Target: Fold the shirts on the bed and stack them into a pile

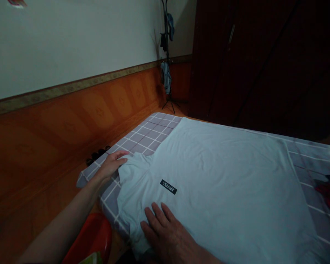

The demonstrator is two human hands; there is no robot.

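Note:
A pale, light-coloured T-shirt [222,176] lies spread over a bed or table with a grey checked cover. A small black label with white lettering [168,187] shows on its front. At the shirt's far left edge, near a bunched sleeve or shoulder, my left hand [114,164] has thumb and fingers closed around the fabric's edge. My right hand [167,231] rests flat on the near part of the shirt, fingers stretched out, just below the label. Creases run through the cloth between both hands.
The checked cover [151,134] shows around the shirt. A red plastic stool or chair [95,231] stands at the near left, below my left forearm. A coat stand [167,47] with hanging items and a dark wardrobe [253,62] are behind. Dark reddish cloth [328,196] lies at right.

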